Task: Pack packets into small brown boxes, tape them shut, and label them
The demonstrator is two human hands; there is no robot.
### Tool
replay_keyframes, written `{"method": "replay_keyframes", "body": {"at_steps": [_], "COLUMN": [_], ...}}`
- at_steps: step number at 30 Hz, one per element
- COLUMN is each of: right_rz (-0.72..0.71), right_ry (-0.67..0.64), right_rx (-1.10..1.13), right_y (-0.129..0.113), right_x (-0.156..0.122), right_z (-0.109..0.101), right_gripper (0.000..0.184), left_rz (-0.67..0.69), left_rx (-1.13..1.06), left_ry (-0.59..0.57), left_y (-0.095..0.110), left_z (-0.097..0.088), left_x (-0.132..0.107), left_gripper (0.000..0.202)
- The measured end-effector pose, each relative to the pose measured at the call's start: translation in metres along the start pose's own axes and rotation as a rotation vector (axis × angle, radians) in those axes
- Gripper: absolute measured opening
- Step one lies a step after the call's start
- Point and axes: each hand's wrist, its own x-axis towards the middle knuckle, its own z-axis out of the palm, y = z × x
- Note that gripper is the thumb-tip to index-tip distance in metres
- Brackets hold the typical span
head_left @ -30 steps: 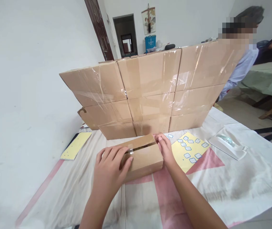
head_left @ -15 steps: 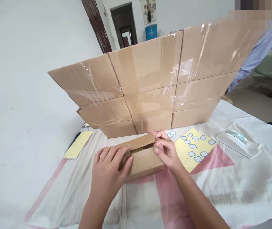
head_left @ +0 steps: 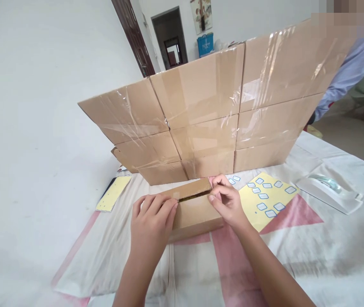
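A small cardboard box point(head_left: 195, 211) lies on the cloth in front of me, its two top flaps slightly apart along a dark gap. My left hand point(head_left: 151, 219) lies flat over the box's left end, fingers stretched across the top. My right hand point(head_left: 228, 200) is at the box's right end, its fingers curled and pressed against the flap edges there. Whether tape is pinched in those fingers is not visible.
A wall of stacked, taped cardboard boxes point(head_left: 207, 111) stands right behind. A yellow sheet of blue-edged stickers point(head_left: 267, 200) lies to the right, a white tape dispenser point(head_left: 329, 192) beyond it. Another yellow sheet point(head_left: 113, 194) lies at the left. A person's blue sleeve point(head_left: 348, 72) shows behind the boxes.
My right hand has curled its fingers onto the box's right end. My left hand stays on the left end. The view has shifted closer and slightly right.
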Motion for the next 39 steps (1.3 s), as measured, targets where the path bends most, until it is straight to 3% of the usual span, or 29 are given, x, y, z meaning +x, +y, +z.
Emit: {"method": "replay_keyframes", "body": {"at_steps": [7, 17, 22, 29, 35, 39], "right_rz": [0.051, 0.093, 0.094, 0.106, 0.098, 0.105], "right_ry": [0.016, 0.023, 0.026, 0.000, -0.016, -0.007], "right_rx": [0.013, -0.015, -0.019, 0.002, 0.018, 0.010], "right_y": [0.004, 0.003, 0.003, 0.006, 0.009, 0.009], "right_x": [-0.001, -0.001, -0.001, -0.003, -0.003, -0.003], "right_z": [0.002, 0.002, 0.002, 0.002, 0.001, 0.001], "right_gripper": [0.030, 0.029, 0.031, 0.032, 0.030, 0.032], "left_rz": [0.073, 0.048, 0.050, 0.030, 0.012, 0.009], "left_rx": [-0.008, -0.126, -0.124, -0.131, -0.135, -0.113], "left_ry": [-0.046, -0.110, -0.090, -0.059, -0.097, -0.097], "left_y": [-0.001, 0.005, 0.008, 0.009, 0.008, 0.008], "left_z": [0.002, 0.003, 0.007, 0.016, 0.017, 0.018], "left_x": [-0.006, -0.011, -0.022, -0.033, -0.035, -0.037], "left_gripper": [0.016, 0.011, 0.029, 0.028, 0.025, 0.036]}}
